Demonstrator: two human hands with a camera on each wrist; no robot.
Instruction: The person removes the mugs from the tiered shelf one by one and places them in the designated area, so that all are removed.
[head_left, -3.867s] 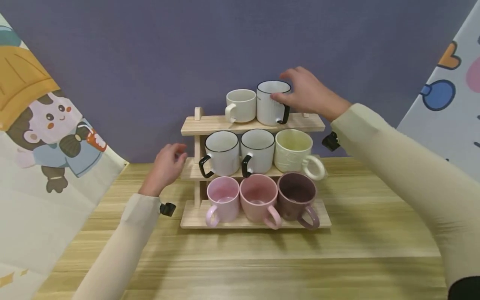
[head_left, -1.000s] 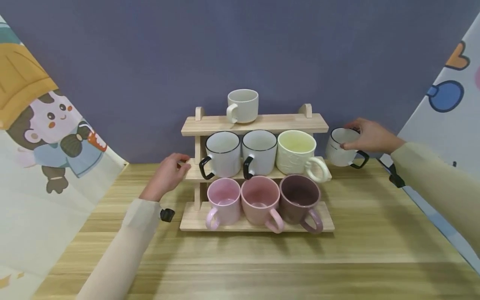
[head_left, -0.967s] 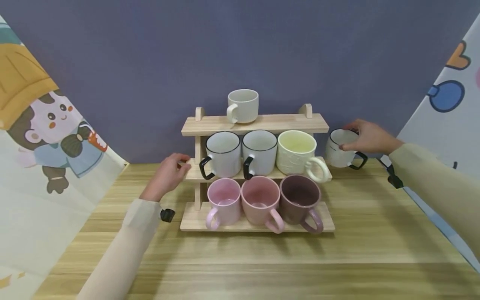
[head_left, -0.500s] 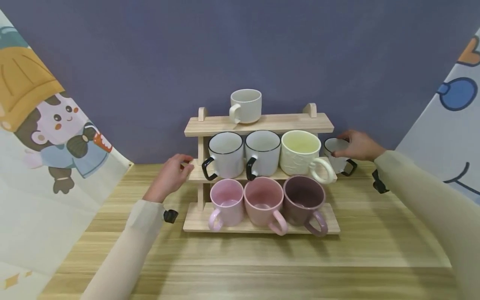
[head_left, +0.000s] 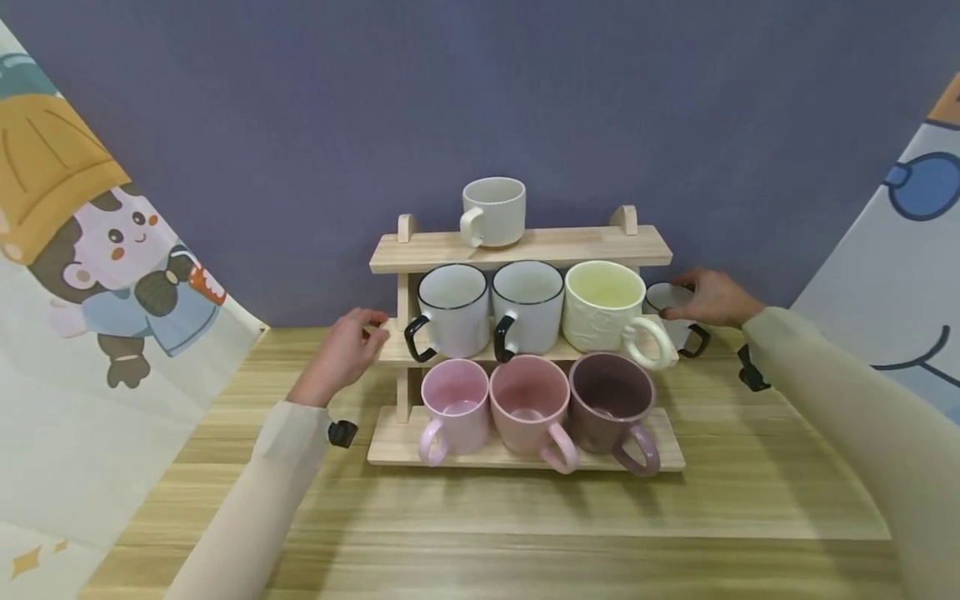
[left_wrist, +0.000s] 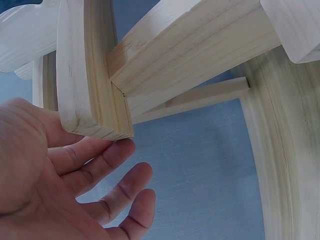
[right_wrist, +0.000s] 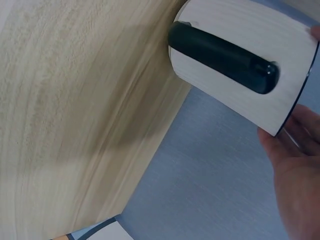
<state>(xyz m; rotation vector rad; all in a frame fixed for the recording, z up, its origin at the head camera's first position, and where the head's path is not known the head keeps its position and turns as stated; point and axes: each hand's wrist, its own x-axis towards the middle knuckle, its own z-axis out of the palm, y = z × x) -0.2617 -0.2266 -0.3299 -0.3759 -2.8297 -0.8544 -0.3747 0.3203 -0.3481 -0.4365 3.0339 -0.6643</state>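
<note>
My right hand (head_left: pixel 712 297) grips the rim of a white mug (head_left: pixel 657 297) with a dark rim and black handle. The mug is upright beside the rack's right end, partly hidden by the yellow mug; in the right wrist view its base (right_wrist: pixel 176 62) is at the tabletop, and I cannot tell whether it touches. My left hand (head_left: pixel 342 350) touches the left end of the middle shelf (head_left: pixel 392 342) with loosely bent fingers. In the left wrist view, part of that hand is hidden behind the shelf end (left_wrist: pixel 95 110).
A cream mug (head_left: pixel 495 212) stands on the top shelf. Two white black-handled mugs (head_left: pixel 453 312) and a yellow mug (head_left: pixel 603 308) fill the middle one. The bottom shelf bears lilac (head_left: pixel 459 417), pink (head_left: pixel 527 408) and dark mauve (head_left: pixel 611 400) mugs. A wooden table (head_left: pixel 525 558) lies in front.
My right hand has taken the white mug off the top shelf, carried it right and down, then back left toward the rack's side. My left hand has moved slightly right, onto the shelf end.
</note>
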